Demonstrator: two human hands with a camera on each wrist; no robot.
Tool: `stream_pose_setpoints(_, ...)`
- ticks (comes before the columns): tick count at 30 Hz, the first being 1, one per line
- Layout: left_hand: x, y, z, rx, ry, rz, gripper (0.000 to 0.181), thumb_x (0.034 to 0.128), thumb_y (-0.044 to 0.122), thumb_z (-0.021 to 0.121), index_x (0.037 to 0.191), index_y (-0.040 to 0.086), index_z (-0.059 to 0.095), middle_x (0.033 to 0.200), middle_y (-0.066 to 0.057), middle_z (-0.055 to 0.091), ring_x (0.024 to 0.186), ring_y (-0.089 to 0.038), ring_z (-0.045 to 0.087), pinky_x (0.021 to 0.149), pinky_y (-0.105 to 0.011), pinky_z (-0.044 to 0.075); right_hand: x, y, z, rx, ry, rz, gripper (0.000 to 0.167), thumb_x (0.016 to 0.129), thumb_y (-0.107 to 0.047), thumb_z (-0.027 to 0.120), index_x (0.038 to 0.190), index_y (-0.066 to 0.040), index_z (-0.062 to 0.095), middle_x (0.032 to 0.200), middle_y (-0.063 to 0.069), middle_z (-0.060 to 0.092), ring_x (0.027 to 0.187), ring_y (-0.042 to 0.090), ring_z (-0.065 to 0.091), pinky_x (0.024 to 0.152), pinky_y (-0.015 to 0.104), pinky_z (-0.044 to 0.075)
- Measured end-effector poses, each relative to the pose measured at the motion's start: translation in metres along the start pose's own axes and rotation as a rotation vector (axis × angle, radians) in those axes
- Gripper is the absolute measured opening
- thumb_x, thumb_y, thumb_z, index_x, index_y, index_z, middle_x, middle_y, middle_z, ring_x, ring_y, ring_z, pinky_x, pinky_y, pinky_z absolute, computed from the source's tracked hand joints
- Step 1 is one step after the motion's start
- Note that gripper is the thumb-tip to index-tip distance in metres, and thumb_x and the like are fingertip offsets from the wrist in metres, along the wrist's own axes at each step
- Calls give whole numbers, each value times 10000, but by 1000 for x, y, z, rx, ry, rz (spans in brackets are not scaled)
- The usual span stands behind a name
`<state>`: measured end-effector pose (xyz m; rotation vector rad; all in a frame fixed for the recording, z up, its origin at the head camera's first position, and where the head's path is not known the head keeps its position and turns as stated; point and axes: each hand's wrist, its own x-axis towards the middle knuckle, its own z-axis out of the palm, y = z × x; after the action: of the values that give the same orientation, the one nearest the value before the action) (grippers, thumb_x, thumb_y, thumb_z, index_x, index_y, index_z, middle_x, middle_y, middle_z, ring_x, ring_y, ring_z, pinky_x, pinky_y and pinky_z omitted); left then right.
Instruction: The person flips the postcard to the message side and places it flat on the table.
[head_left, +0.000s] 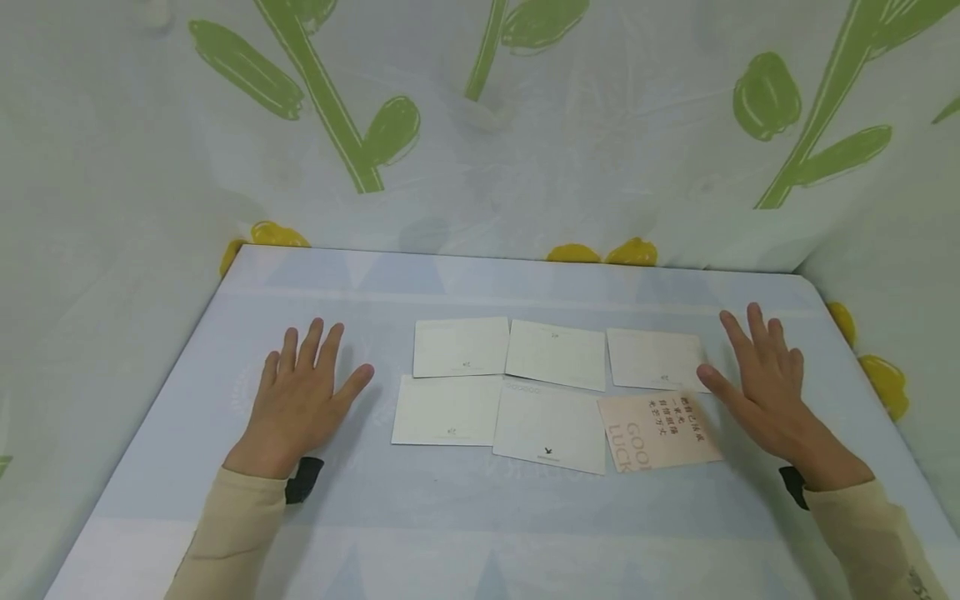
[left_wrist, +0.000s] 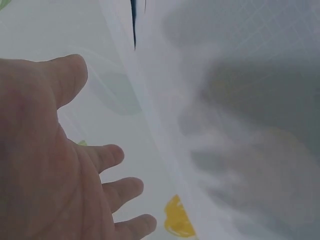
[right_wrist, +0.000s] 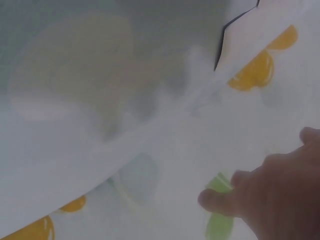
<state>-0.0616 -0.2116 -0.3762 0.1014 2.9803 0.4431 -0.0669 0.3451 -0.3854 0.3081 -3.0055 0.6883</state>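
Two rows of cards lie flat in the middle of the table. The back row has a white card on the left (head_left: 460,350), one in the middle (head_left: 557,357) and one on the right (head_left: 652,358). In front lie two more white cards, the left (head_left: 446,412) and the middle (head_left: 551,429), beside a pinkish card (head_left: 656,437) printed "GOOD LUCK" and Chinese characters. My left hand (head_left: 300,400), fingers spread, is left of the cards and holds nothing. Straight-fingered, my right hand (head_left: 768,396) is at their right end, its thumb overlapping the back right card's edge in the head view; contact cannot be told.
The pale blue patterned table (head_left: 420,508) has a back edge against a white cloth (head_left: 600,150) with green leaves and yellow flowers. That cloth also hangs along both sides. Shadows fall on the tabletop beside both arms.
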Motion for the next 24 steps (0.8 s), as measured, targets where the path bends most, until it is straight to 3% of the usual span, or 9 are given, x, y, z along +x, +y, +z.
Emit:
stream_pose_setpoints(7, 0, 1, 2, -8, 12, 26, 863, 1028, 637, 354, 1607, 21, 182, 1641, -292, 111, 1481, -556, 15, 1140, -703, 56, -2, 1, 2, -1, -5, -19, 821, 1037, -383, 523, 1641, -143, 22, 1671, 114, -197, 1493, 431, -231, 1059, 722, -208)
stream_pose_setpoints(12, 5, 10, 7, -3, 59, 74, 829, 1024, 557, 477, 1595, 14, 220, 1630, -299, 157, 1478, -555, 71, 1147, -689, 99, -5, 1, 1, 18, -16, -53, 843, 1016, -360, 577, 1641, -136, 59, 1682, 151, -118, 1506, 457, -159, 1083, 737, -141)
stream_pose_setpoints(19, 13, 46, 14, -30, 200, 226, 785, 977, 454, 634, 1540, -11, 344, 1580, -287, 298, 1458, -516, 230, 1149, -629, 222, -10, -7, -1, 73, -71, -64, 942, 937, -320, 728, 1642, -185, 118, 1685, 173, 67, 1506, 488, 24, 1139, 710, -19)
stream_pose_setpoints(24, 18, 79, 21, -42, 288, 367, 733, 963, 420, 673, 1500, -12, 422, 1536, -260, 394, 1426, -479, 332, 1135, -591, 291, -12, -13, -4, 113, -136, -41, 963, 900, -342, 783, 1637, -264, 168, 1644, 162, 241, 1460, 482, 209, 1085, 743, 190)
